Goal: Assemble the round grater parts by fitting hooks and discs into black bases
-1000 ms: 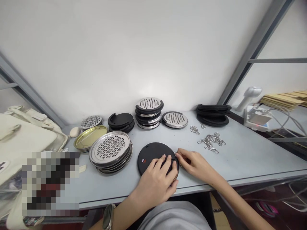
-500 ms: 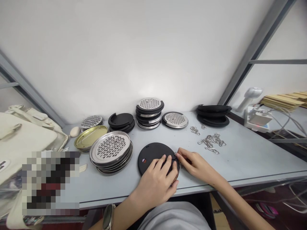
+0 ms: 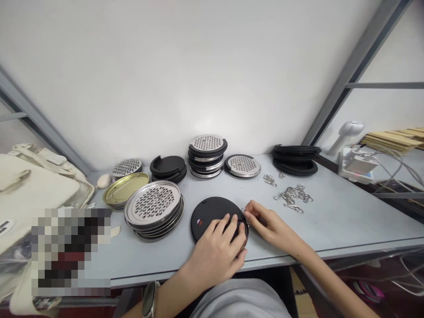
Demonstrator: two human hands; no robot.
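A round black disc (image 3: 212, 207) with a small coloured mark lies near the table's front edge. Across its right part rests my left hand (image 3: 220, 249), fingers on top and thumb at the near rim, gripping it. At the disc's right edge, my right hand (image 3: 265, 223) pinches a thin wire clip (image 3: 244, 210), mostly hidden by the fingertips. More wire clips (image 3: 293, 196) are heaped on the table farther right, with a smaller group of clips (image 3: 270, 179) behind them.
Left of the disc stand a stack of round metal graters (image 3: 155, 207) and some gold-coloured lids (image 3: 127, 187). Along the wall are black holders (image 3: 168, 168), a stack of graters in black rims (image 3: 207, 154), a single rimmed grater (image 3: 243, 165) and black rings (image 3: 294, 159). A cream bag (image 3: 39, 181) lies far left.
My right fingertips have shifted slightly at the disc's edge, and more of the wire clip shows. My left hand keeps its place on the disc.
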